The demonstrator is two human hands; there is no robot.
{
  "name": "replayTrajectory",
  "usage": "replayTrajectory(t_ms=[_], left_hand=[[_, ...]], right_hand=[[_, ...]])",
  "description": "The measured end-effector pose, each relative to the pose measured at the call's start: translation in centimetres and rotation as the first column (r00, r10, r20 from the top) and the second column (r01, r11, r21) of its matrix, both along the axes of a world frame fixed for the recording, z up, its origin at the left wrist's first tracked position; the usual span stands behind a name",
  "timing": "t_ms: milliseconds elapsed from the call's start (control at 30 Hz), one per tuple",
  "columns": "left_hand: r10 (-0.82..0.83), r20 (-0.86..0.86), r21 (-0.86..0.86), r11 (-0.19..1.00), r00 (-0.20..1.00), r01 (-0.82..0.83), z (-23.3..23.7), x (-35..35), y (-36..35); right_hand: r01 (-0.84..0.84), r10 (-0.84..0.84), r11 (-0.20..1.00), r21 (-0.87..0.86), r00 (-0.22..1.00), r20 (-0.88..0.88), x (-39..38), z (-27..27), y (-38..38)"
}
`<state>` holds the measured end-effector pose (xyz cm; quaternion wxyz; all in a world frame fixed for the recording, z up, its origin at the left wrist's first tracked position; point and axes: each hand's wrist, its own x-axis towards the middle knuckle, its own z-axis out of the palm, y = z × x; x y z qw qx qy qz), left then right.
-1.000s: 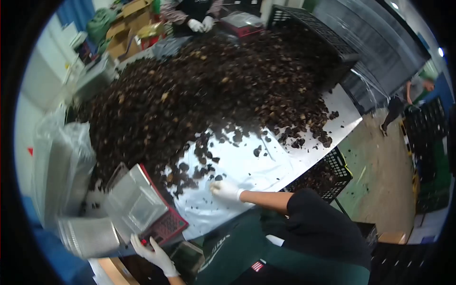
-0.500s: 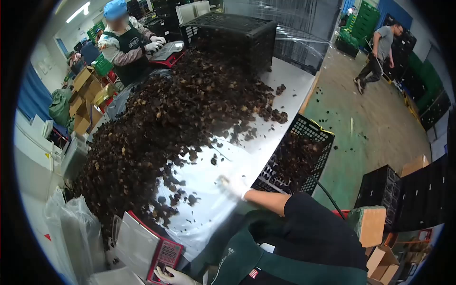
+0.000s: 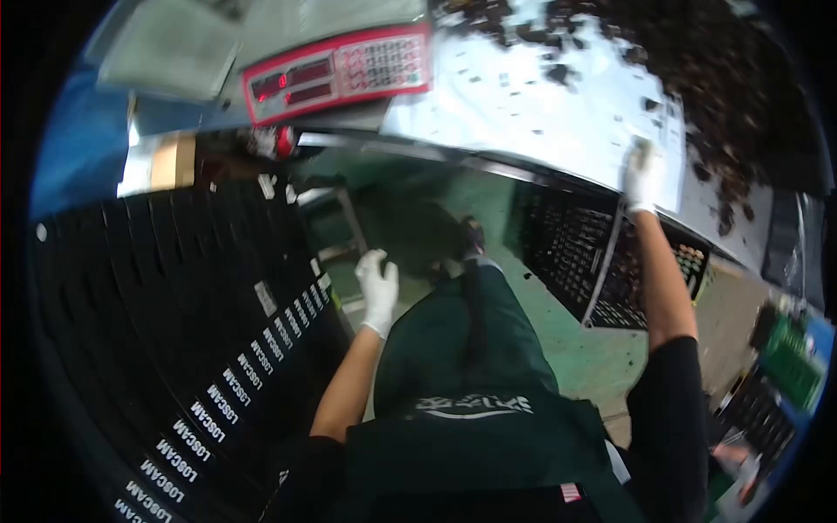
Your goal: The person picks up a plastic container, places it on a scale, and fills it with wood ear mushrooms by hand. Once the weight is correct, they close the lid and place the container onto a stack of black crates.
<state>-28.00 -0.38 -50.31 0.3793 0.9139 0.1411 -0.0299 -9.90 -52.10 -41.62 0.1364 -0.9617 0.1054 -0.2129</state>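
The red scale (image 3: 340, 70) showed digits too blurred to read, and the dark pile (image 3: 732, 78) ran past the top edge.

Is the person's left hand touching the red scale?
No, the left hand is below the table edge, near the black crates, well apart from the red scale.

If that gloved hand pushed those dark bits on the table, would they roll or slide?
Probably slide and scatter: the dark bits lie loose by the right hand on a shiny table sheet. They look small and irregular, so likely light, tumbling rather than rolling.
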Motion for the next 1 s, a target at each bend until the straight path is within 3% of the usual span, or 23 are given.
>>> replayTrajectory(t_ms=[67, 100, 133, 167, 200, 233, 267, 300, 367, 400, 433, 467, 500, 533, 600, 700, 800, 867, 933, 967, 1000], left_hand=[[0.016, -0.425, -0.057, 0.997, 0.905, -0.044, -7.4, -6.2, 1.2], [0.021, -0.526, -0.035, 0.998, 0.85, -0.046, -10.1, -8.9, 1.3], [0.021, -0.615, -0.019, 0.999, 0.788, -0.042, -13.0, -11.0, 1.4], [0.038, -0.656, 0.003, 0.999, 0.754, -0.048, -16.2, -12.9, 1.5], [0.056, -0.691, 0.023, 0.998, 0.721, -0.055, -19.6, -14.4, 1.6], [0.042, -0.666, 0.024, 0.999, 0.745, -0.035, -22.9, -15.5, 1.8], [0.054, -0.67, 0.02, 0.998, 0.74, -0.054, -25.4, -15.4, 1.9], [0.06, -0.667, 0.035, 0.998, 0.743, -0.05, -28.0, -14.9, 1.9], [0.051, -0.612, 0.016, 0.999, 0.79, -0.052, -33.9, -12.8, 1.8], [0.006, -0.617, 0.012, 1.0, 0.787, 0.002, -35.6, -10.2, 1.9], [-0.07, -0.586, 0.059, 0.99, 0.808, 0.128, -38.9, -8.8, 2.3], [-0.154, -0.303, 0.214, 0.951, 0.941, 0.225, -45.1, -10.1, 2.9], [-0.136, -0.541, 0.197, 0.939, 0.83, 0.283, -46.4, -7.6, 2.7], [0.004, -0.556, 0.145, 0.985, 0.831, 0.093, -46.7, -5.7, 2.0], [0.068, -0.421, 0.167, 0.986, 0.904, 0.003, -50.7, -4.7, 1.1], [0.141, -0.445, 0.221, 0.974, 0.884, -0.044, -54.4, -3.5, -0.4], [0.211, -0.225, 0.279, 0.949, 0.951, -0.145, -57.9, -5.1, -0.3], [0.164, -0.255, 0.172, 0.978, 0.953, -0.122, -58.4, -5.5, -0.6], [-0.053, -0.26, 0.031, 0.997, 0.964, 0.064, -56.1, -6.5, -3.8], [-0.201, -0.088, -0.114, 0.975, 0.976, 0.19, -58.3, -8.9, -5.2], [-0.376, -0.064, -0.2, 0.912, 0.925, 0.357, -55.3, -9.0, -7.4]], right_hand=[[0.011, -0.013, 0.987, -0.163, 1.0, -0.01, 0.2, -1.2, -1.2], [-0.011, 0.011, 0.999, -0.035, 1.0, 0.004, -0.2, -1.3, -1.5], [0.102, -0.077, 0.978, 0.182, 0.988, -0.137, -0.4, -0.8, -0.6], [-0.079, 0.094, 0.969, -0.233, 0.994, 0.057, -0.3, -1.1, -1.3], [0.014, -0.01, 0.998, 0.054, 0.998, -0.058, -0.7, -1.2, -1.3], [0.04, -0.03, 0.991, 0.127, 0.997, -0.077, -0.6, -0.6, -0.8], [0.125, -0.118, 0.991, 0.038, 0.981, -0.157, -0.6, -0.1, -0.5], [-0.031, 0.031, 0.999, 0.017, 0.999, -0.017, -0.5, -0.9, -1.5], [0.094, -0.086, 0.993, 0.077, 0.991, -0.104, -1.0, -1.7, -5.0], [-0.045, 0.027, 0.985, -0.166, 0.994, -0.109, -0.9, -1.2, -7.0], [-0.088, 0.074, 0.986, -0.14, 0.992, -0.104, -0.7, -0.6, -8.2], [-0.107, 0.087, 0.982, -0.153, 0.988, -0.131, -1.1, -1.8, -8.4], [-0.12, 0.096, 0.982, -0.146, 0.982, -0.162, -1.3, -3.5, -8.5], [-0.136, 0.108, 0.981, -0.139, 0.975, -0.193, -1.3, -5.1, -8.5], [-0.174, 0.139, 0.977, -0.125, 0.958, -0.25, -0.6, -8.1, -8.5], [-0.201, 0.159, 0.974, -0.101, 0.932, -0.326, -1.0, -11.5, -8.8], [-0.183, 0.145, 0.981, -0.07, 0.917, -0.372, -2.4, -12.8, -9.4], [-0.16, 0.126, 0.986, -0.053, 0.909, -0.397, -3.5, -12.6, -9.7], [-0.128, 0.1, 0.991, -0.042, 0.906, -0.412, -4.7, -11.7, -10.0], [-0.108, 0.082, 0.993, -0.039, 0.904, -0.42, -5.5, -11.0, -10.0], [-0.088, 0.065, 0.995, -0.036, 0.901, -0.428, -6.2, -10.4, -10.1]])
